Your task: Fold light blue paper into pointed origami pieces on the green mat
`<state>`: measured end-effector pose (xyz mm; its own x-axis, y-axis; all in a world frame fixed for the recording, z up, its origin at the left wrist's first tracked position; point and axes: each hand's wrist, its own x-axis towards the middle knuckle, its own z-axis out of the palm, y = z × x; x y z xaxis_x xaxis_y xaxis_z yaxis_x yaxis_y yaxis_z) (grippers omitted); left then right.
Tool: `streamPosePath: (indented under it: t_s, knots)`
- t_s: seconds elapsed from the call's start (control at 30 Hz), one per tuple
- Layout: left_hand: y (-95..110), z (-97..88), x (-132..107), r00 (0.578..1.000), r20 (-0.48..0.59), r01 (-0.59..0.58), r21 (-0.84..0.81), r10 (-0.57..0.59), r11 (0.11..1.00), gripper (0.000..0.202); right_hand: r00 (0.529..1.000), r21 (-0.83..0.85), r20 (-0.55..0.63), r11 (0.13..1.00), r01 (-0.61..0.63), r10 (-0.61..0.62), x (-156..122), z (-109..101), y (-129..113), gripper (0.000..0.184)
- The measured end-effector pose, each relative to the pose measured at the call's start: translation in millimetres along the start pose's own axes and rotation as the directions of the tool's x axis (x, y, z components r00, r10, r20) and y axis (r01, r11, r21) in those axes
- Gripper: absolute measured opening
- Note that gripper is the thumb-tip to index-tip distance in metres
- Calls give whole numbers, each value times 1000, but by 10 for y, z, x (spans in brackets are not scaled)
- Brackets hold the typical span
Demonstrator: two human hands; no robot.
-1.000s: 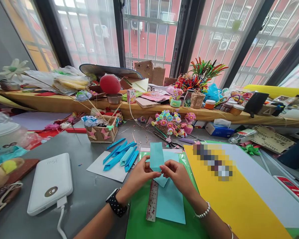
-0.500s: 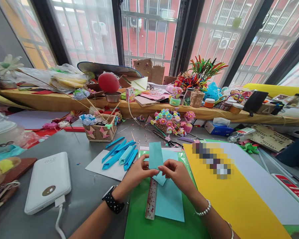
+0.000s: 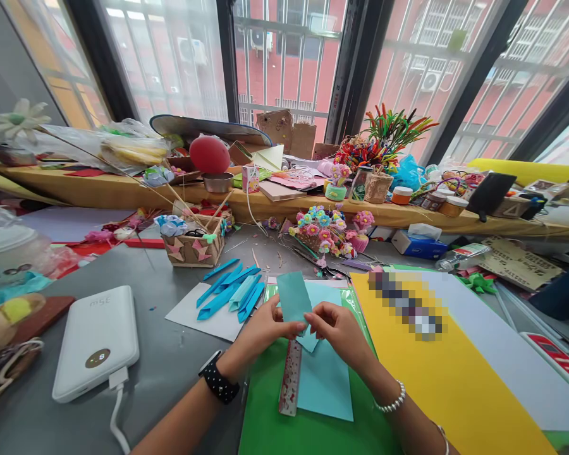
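Between my two hands is a light blue paper strip [image 3: 294, 296], raised above the green sheet. My left hand [image 3: 270, 322] pinches its lower left side between thumb and fingers. My right hand [image 3: 334, 327] is closed at the strip's lower right corner, fingertips on its edge. Beneath them lie a larger light blue sheet [image 3: 325, 385] and, along its left edge, a clear patterned ruler [image 3: 290, 379]. Both rest on the green sheet [image 3: 260, 417]. Several folded blue paper pieces [image 3: 232, 284] lie on a white sheet [image 3: 189, 309] to the left of my hands.
A white power bank [image 3: 97, 341] with a cable lies at left. Yellow paper [image 3: 408, 366] spreads at right. Behind stand a decorated cardboard basket [image 3: 194, 246], a bunch of small craft flowers [image 3: 325, 227], scissors or pliers, and a tissue pack [image 3: 420, 243]. A crowded shelf [image 3: 246, 205] runs below the windows.
The paper strip has tilted, its upper end leaning left. Both hands keep their hold with little movement. The whole view has shifted slightly.
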<state>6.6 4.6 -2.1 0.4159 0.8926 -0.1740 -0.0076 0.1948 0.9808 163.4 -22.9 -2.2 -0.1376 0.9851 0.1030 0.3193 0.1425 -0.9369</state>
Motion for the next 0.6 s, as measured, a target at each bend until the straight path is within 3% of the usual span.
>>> streamPosePath:
  t_s: [0.2, 0.33, 0.6]
  knots:
    - [3, -4, -20, 1000, -22, -10, -18, 9, 1000, 37, 1000, 63, -10, 998, 7, -7, 10, 1, -5, 28]
    - [36, 25, -59, 997, -70, -33, -65, 28, 997, 28, 998, 94, 66, 995, -17, 11, 16, 17, 9, 29]
    - [22, 26, -59, 996, -85, 8, -109, -17, 994, 31, 991, 186, 134, 981, -55, 30, 0, 64, 30, 28]
